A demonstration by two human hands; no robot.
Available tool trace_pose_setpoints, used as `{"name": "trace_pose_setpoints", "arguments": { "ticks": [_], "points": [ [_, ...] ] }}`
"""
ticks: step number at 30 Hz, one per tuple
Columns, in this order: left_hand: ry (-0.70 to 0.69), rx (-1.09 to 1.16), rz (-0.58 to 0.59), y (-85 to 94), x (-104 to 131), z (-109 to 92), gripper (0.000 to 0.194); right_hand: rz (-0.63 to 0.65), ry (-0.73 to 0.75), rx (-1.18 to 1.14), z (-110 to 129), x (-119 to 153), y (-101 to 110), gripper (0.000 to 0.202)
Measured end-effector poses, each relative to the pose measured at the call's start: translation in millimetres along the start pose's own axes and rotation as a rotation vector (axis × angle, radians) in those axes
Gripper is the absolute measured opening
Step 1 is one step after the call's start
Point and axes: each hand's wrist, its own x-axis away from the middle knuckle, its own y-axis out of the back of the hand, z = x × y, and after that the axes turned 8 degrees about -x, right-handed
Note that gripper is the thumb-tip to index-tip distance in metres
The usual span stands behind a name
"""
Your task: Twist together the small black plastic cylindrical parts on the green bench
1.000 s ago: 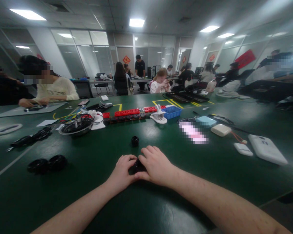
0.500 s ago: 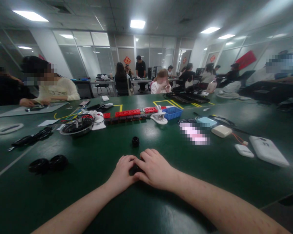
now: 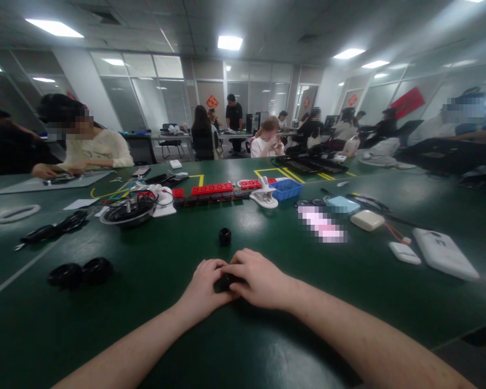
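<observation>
My left hand (image 3: 202,283) and my right hand (image 3: 259,278) meet just above the green table in front of me. Their fingers curl round a small black part (image 3: 229,281), mostly covered by the hands, so its shape is hard to tell. Thumbs and index fingertips of both hands come close together around it. A little beyond the hands, a short black ring-like cylinder (image 3: 224,236) stands on the table. Over to the left lie two larger black round hollow parts, one ring (image 3: 65,275) beside another ring (image 3: 98,269), touching or nearly so.
Farther back are a metal bowl of black cables (image 3: 125,219), red and black strips (image 3: 213,189), a white clip stand (image 3: 264,197) and a blue bin (image 3: 287,189). A white power bank (image 3: 445,251) lies right. A person (image 3: 97,146) works across the table at left.
My right thumb and fingers have shifted slightly on the black part, showing a bit more of it. My left hand stays nearly in place.
</observation>
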Motion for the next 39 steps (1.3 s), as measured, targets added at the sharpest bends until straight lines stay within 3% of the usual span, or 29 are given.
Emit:
{"name": "trace_pose_setpoints", "arguments": {
  "ticks": [29, 39],
  "points": [
    [-0.019, 0.019, 0.036, 0.4, 1.8, 3.8, 0.033, -0.002, -0.017, -0.018, -0.2, 0.0, -1.4, 0.028],
    [-0.022, 0.011, -0.001, -1.8, 2.4, 4.6, 0.034, 0.006, -0.028, -0.047, -0.3, -0.2, -1.7, 0.029]
  ]
}}
